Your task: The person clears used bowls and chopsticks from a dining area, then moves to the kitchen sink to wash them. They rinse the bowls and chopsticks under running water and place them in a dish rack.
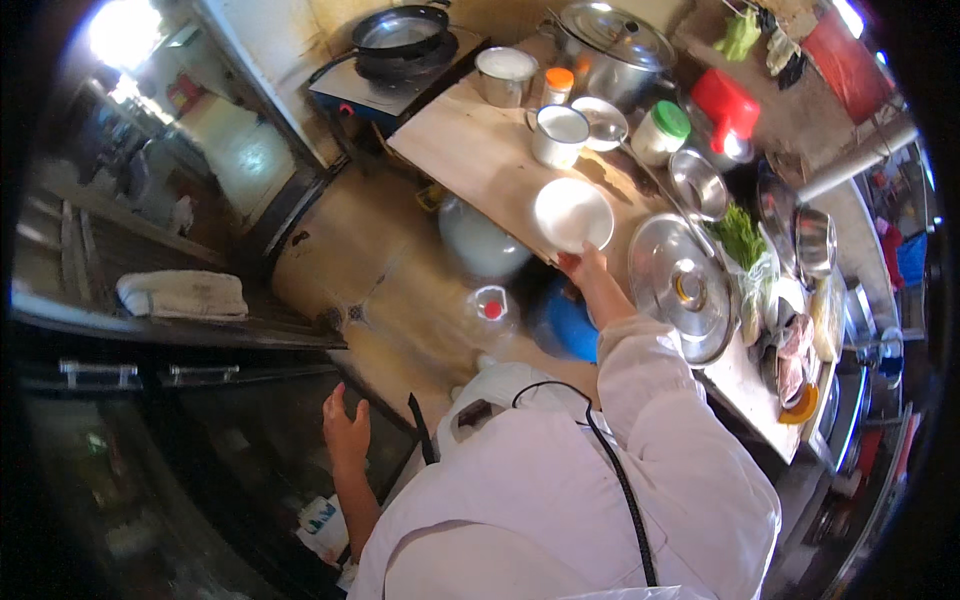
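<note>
A white bowl (pixel 574 215) is at the near edge of the wooden table, gripped at its rim by my right hand (pixel 583 265). Whether the bowl rests on the tabletop or hangs just above it, I cannot tell. Beyond it stands a white enamel mug (pixel 559 135) with a dark rim. A large round metal lid (pixel 682 289) lies to the right of the bowl. My left hand (pixel 346 427) hangs low on the left with fingers apart and nothing in it, near a dark glass-fronted cabinet (pixel 247 427).
On the table (pixel 457 135) are a lidded steel pot (pixel 615 67), a green-capped jar (pixel 660 133), a red plastic scoop (pixel 724 109) and leafy greens (pixel 739 234). A frying pan (pixel 401 34) sits on a stove. Below, a blue container (pixel 566 322) and a large bottle (pixel 491 304) stand on the floor.
</note>
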### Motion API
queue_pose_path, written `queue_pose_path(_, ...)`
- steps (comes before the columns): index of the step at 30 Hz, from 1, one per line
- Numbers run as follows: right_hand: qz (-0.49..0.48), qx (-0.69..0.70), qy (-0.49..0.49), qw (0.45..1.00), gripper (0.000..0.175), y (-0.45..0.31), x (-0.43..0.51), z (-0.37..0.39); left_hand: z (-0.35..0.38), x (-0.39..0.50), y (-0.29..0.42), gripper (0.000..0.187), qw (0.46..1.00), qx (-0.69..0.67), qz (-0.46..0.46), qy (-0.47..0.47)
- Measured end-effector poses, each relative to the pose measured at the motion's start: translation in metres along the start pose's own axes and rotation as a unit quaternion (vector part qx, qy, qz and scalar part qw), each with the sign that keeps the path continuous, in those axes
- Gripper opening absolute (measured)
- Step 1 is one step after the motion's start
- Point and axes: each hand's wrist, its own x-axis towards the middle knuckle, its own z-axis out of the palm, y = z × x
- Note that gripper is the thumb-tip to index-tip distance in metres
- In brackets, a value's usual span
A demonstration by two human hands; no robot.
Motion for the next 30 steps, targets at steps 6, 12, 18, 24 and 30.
queue_pose_path(6,-0.032,-0.003,-0.001,0.999,0.028,0.015,0.002,0.007,0.0,0.036,-0.007,0.045,0.999,-0.011,0.038,-0.016)
queue_pose_path(12,-0.017,-0.07,-0.151,0.986,0.026,0.005,-0.07,-0.001,0.004,0.073,-0.01,0.043,0.996,-0.031,0.051,-0.065)
queue_pose_path(18,-0.077,-0.076,-0.148,0.983,0.026,-0.016,-0.163,-0.044,0.031,0.123,0.054,0.04,0.974,0.02,0.157,-0.164)
queue_pose_path(24,-0.172,0.032,-0.075,0.982,0.023,-0.029,-0.236,-0.15,0.079,0.108,0.145,0.036,0.903,0.0,0.373,-0.213)
queue_pose_path(30,-0.26,0.144,0.073,0.952,0.024,-0.016,-0.301,-0.299,0.151,0.03,0.241,0.035,0.79,0.043,0.542,-0.284)
